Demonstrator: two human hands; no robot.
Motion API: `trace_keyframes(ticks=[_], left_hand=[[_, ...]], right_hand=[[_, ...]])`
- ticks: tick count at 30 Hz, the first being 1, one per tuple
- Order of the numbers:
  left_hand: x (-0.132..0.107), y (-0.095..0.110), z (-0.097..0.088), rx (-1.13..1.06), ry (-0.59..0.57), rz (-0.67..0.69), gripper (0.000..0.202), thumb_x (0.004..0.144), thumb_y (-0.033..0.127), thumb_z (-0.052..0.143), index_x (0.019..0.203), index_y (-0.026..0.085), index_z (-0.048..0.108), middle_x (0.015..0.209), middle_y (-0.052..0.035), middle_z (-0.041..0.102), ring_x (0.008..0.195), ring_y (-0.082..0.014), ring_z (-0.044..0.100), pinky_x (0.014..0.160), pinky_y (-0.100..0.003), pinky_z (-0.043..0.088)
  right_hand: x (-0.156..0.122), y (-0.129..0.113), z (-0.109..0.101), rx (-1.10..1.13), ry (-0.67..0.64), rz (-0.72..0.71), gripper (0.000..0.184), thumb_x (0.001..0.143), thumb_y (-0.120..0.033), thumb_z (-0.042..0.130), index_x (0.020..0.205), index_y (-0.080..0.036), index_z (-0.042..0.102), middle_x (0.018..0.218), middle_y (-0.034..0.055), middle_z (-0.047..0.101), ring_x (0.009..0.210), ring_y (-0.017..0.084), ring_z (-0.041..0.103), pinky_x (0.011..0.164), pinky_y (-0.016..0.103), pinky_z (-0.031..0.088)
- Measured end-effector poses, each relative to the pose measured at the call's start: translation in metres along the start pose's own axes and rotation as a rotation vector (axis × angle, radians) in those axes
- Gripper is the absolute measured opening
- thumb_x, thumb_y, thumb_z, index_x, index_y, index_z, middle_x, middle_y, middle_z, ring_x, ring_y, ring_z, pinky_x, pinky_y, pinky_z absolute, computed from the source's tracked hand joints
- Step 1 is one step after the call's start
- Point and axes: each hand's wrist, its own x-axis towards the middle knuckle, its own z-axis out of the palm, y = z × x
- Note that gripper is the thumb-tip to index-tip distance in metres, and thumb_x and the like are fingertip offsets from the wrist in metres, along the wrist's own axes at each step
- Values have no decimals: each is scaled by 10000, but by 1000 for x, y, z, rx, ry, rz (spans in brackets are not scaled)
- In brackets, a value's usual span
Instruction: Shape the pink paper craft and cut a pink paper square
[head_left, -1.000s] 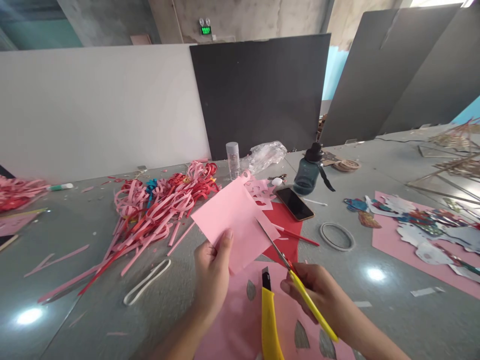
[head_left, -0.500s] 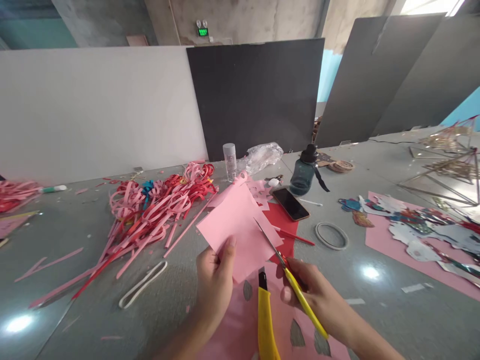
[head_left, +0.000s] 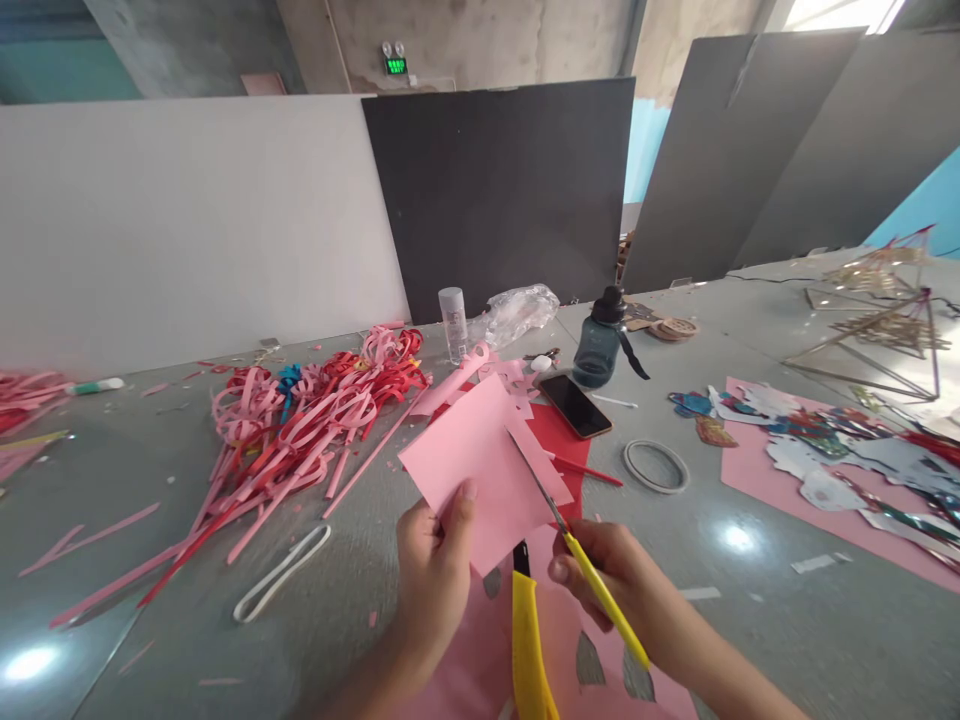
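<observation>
Pink paper [head_left: 480,465] is pinched in your left hand [head_left: 433,570], lifted above the grey table [head_left: 225,640]. Your right hand [head_left: 611,580] grips yellow-handled scissors [head_left: 577,555], whose blades bite into the sheet's right edge, above a yellow knife [head_left: 527,650].

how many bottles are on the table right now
2. A small clear bottle with a white cap stands at the table's far edge beside the crumpled plastic bag. A dark teal water bottle stands right of it, behind the phone. Clutter may hide others.
</observation>
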Motion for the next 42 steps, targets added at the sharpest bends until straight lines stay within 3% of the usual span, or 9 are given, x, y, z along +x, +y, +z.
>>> trace_keyframes(ticks=[4,9,15,20,25,31,36,42], left_hand=[[1,-1,-1,-12,1,-10,488,898,423,564,556,219,282,553,61,190,512,-83,200,458,-234,194],[-5,5,1,0,-42,1,478,886,414,568,531,214,317,530,60,196,500,-84,197,450,-238,192],[-12,8,7,19,-121,-38,493,875,437,572,520,215,311,522,55,222,495,-85,220,450,-238,207],[-12,7,7,13,-81,-48,491,877,451,571,530,214,317,516,58,244,492,-84,242,451,-233,215],[-14,6,8,16,-81,-68,479,866,448,587,524,200,363,498,57,266,489,-85,276,451,-227,217],[-23,-1,15,-21,-188,-75,434,879,454,575,564,181,456,496,43,359,480,-100,370,458,-225,259],[-25,-8,18,22,-130,9,480,851,419,609,504,201,359,471,56,297,457,-93,328,456,-233,246],[-2,-15,14,-37,78,-115,485,804,513,615,509,209,377,446,61,331,450,-97,340,443,-224,271]], right_hand=[[0,5,-2,65,-8,-35,553,750,-703,671,727,-203,436,672,-60,275,630,119,220,541,258,197],[-5,4,-4,73,7,-61,652,720,-817,602,867,-190,500,770,-32,341,686,141,279,589,260,272],[-5,-5,-3,88,46,-153,623,748,-798,594,828,-183,531,738,-34,363,664,130,293,580,252,283],[5,7,-3,87,64,-40,629,712,-808,611,699,-191,491,578,-58,333,533,107,307,499,251,228],[3,5,-4,111,73,-164,637,730,-798,615,772,-168,532,681,-47,326,619,111,256,532,251,217],[1,-3,1,167,96,-203,607,746,-766,632,756,-169,519,666,-50,366,602,104,300,527,234,261],[14,16,0,195,127,-24,598,724,-777,628,653,-205,470,455,-62,422,399,93,366,406,225,257],[24,24,-9,-5,145,-21,582,697,-725,675,596,-210,424,511,-77,307,458,81,297,434,224,202]])
